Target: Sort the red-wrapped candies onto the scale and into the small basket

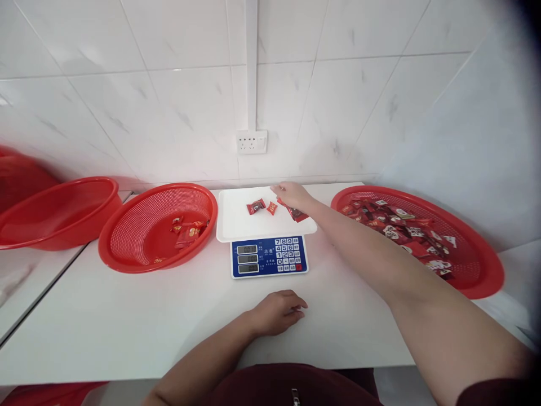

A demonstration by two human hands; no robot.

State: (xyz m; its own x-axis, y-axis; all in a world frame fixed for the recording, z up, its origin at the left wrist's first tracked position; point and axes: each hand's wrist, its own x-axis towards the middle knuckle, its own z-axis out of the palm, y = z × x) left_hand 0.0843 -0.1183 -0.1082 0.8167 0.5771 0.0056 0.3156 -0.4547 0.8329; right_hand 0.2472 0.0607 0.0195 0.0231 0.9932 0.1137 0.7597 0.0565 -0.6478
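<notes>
A white tray (230, 217) sits on top of a blue-faced digital scale (270, 257) with lit number displays. On the tray lie a dark red candy packet (256, 207), a small red candy (271, 208) and another dark red packet (297, 215), partly covered by my right hand. That hand (292, 195) is over the tray's back right, its visible fingers stretched leftward and holding nothing I can see. My left hand (279, 313) rests on the table in front of the scale, fingers loosely bent and apart, with nothing in it.
At right, a red basket (486, 265) holds many wrapped packets, with my right forearm crossing its near side. A red mesh basket (127, 231) at left contains several red packets. Beyond it stands a red basin (59, 217). A tiled wall with a socket (252, 142) bounds the white table (139, 321).
</notes>
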